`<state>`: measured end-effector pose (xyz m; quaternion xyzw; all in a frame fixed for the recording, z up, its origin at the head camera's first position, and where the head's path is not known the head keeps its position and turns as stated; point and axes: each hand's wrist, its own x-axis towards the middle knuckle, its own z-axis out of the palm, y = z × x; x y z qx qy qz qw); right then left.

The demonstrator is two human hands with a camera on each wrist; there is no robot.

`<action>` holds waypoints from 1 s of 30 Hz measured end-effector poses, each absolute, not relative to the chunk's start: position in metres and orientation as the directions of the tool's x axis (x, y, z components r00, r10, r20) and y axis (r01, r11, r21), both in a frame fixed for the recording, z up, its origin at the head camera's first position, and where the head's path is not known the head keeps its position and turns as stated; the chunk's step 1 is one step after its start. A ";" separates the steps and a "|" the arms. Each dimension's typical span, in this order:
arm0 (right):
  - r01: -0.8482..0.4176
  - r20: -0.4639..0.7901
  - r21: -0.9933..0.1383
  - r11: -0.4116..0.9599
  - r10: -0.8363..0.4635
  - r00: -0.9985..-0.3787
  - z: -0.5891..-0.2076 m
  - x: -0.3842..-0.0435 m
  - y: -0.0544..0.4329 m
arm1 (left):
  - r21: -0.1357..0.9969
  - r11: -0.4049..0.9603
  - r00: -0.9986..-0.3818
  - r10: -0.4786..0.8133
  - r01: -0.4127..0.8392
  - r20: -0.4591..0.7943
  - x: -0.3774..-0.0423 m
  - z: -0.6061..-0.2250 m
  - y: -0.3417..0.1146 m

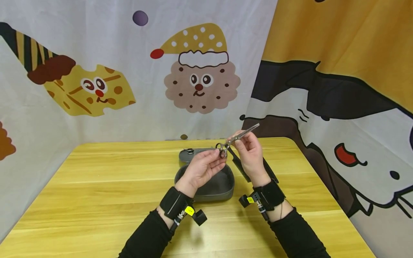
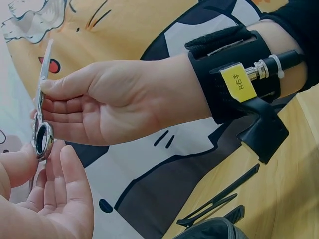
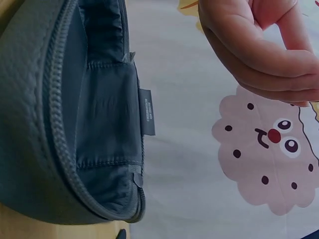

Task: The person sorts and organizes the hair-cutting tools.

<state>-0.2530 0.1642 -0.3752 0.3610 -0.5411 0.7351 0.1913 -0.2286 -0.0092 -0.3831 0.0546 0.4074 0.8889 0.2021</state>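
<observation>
A slim pair of silver scissors point(image 1: 241, 135) is held up between both hands, tips pointing to the far right. My left hand point(image 1: 204, 166) pinches the ring handles point(image 2: 46, 141) between thumb and fingers. The blades lie across my right hand point(image 1: 250, 154), whose thumb presses them against the fingers point(image 2: 65, 112). Below the hands, a dark grey zip case point(image 1: 209, 195) stands unzipped on the table, its lid folded to the back. The case's lining point(image 3: 107, 114) shows bare in the right wrist view.
Another small pair of scissors point(image 1: 190, 151) lies on the case's lid point(image 1: 184, 156). Right of the case are long black tools, including a slotted piece point(image 2: 214, 201) and a toothed comb point(image 2: 236, 214). A printed curtain point(image 1: 122, 125) hangs behind the wooden table point(image 1: 106, 186).
</observation>
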 end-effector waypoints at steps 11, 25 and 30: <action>-0.615 0.720 -0.663 -0.427 -0.140 -0.680 -0.380 -0.252 0.162 | 0.759 -0.595 -0.937 0.344 -0.264 -0.057 -0.230 -0.384 -0.011; -0.604 0.694 -0.690 -0.399 -0.124 -0.710 -0.386 -0.251 0.163 | 0.807 -0.585 -0.974 0.219 -0.083 0.058 -0.231 -0.386 -0.015; -0.610 0.675 -0.716 -0.340 -0.114 -0.729 -0.390 -0.251 0.165 | 0.832 -0.554 -0.980 0.179 -0.030 0.084 -0.231 -0.388 -0.016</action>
